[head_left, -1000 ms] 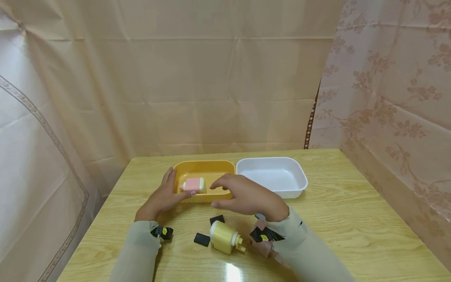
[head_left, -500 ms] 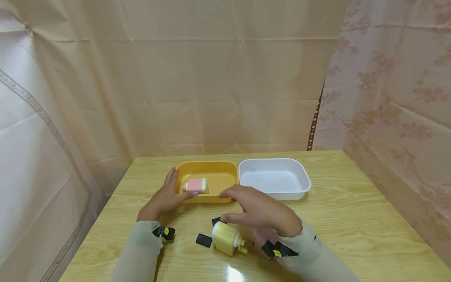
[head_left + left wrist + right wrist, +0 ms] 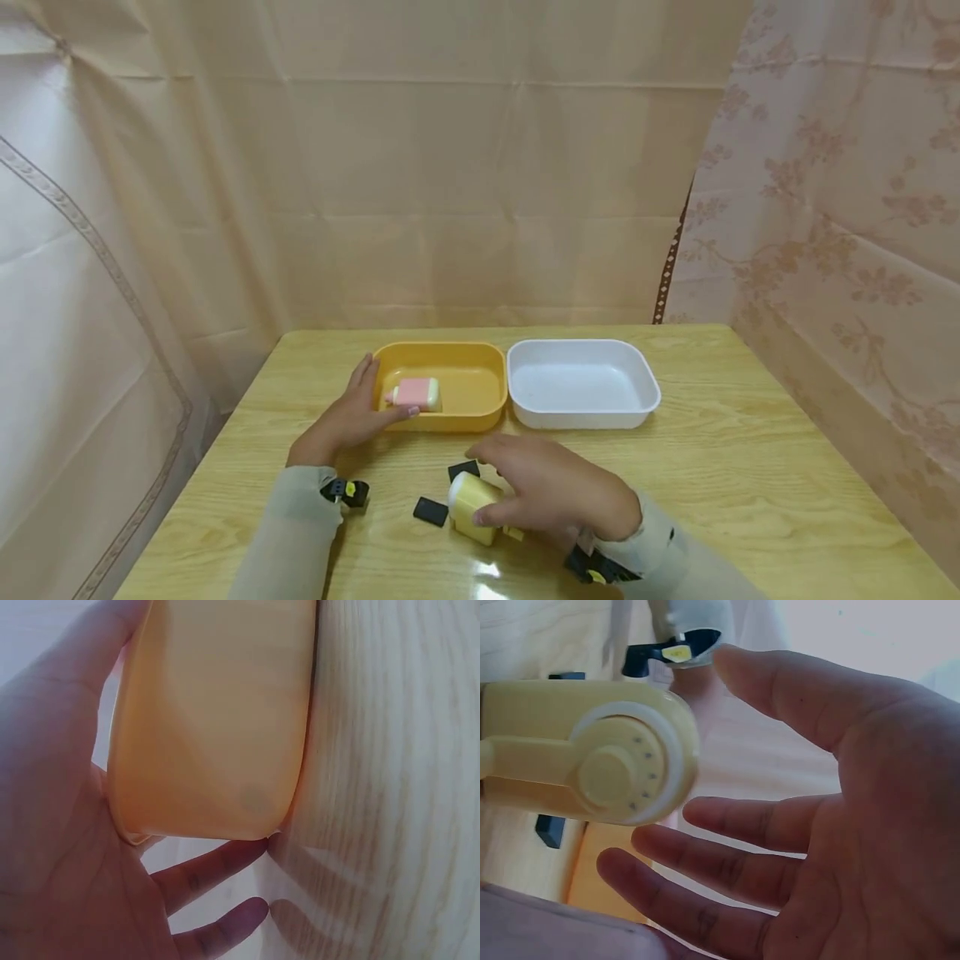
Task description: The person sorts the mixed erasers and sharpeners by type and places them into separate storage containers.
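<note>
My left hand [image 3: 351,418] lies open against the left front corner of the yellow tray [image 3: 450,422], palm and straight fingers touching its wall [image 3: 217,720]. A pink and cream block [image 3: 414,393] lies inside that tray. My right hand [image 3: 528,485] is spread open over a pale yellow round-ended device [image 3: 468,502] that lies on its side on the table. In the right wrist view the right hand's fingers [image 3: 727,825] curve loosely beside the device [image 3: 592,754] without closing on it.
An empty white tray [image 3: 583,414] stands right of the yellow one. Two small black flat pieces [image 3: 430,510] [image 3: 462,469] lie on the wooden table [image 3: 750,467] by the device. Beige curtains close in the back and both sides.
My right hand has drawn back from above the yellow tray and come down toward me onto the pale yellow device. The left hand has stayed at the tray's corner.
</note>
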A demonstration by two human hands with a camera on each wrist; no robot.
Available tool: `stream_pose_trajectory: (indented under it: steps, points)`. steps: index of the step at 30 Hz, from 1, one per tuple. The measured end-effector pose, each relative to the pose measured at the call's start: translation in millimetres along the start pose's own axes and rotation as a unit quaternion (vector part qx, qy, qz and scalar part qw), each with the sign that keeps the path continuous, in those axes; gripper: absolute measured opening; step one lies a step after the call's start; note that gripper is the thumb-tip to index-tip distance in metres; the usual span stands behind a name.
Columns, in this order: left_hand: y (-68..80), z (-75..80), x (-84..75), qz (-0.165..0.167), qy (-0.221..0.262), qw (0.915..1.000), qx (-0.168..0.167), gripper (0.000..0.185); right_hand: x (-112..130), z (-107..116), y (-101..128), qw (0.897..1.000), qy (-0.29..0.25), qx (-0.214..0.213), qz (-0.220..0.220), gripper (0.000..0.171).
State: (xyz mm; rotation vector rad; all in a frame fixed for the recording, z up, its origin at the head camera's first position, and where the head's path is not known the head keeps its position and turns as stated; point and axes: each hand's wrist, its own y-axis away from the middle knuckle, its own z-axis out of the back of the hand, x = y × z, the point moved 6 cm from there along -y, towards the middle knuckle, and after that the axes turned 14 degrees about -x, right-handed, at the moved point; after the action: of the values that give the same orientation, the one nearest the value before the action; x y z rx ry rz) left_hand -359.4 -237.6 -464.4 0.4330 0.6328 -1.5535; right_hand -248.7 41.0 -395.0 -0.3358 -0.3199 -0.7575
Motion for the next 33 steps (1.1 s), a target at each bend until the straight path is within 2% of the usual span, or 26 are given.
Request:
stream_pose_trajectory:
  steps: [8, 14, 17, 23, 33]
  points:
    - [-2.7, 4.6, -6.3, 0.015, -0.009, 0.9997, 0.02, 0.138, 1.0, -7.4, 4.4, 1.0, 0.017, 0.019, -0.018, 0.069]
    - [-2.6, 8.3, -11.5, 0.016, -0.002, 0.9993, 0.033, 0.137, 3.2, -12.1, 7.4, 1.0, 0.007, 0.019, -0.012, 0.038]
    - [-4.2, 8.5, -13.5, 0.017, -0.003, 0.9993, 0.032, 0.136, 3.0, -14.1, 8.1, 1.0, 0.012, 0.015, -0.011, 0.03]
    - [-4.1, 8.4, -14.9, 0.017, 0.02, 0.9991, 0.033, 0.135, 3.7, -18.3, 8.1, 1.0, 0.02, 0.009, -0.011, 0.023]
    - [-4.6, 7.0, -16.9, 0.018, 0.049, 0.998, 0.035, 0.133, 3.5, -17.6, 9.3, 0.999, 0.035, -0.006, -0.014, 0.022]
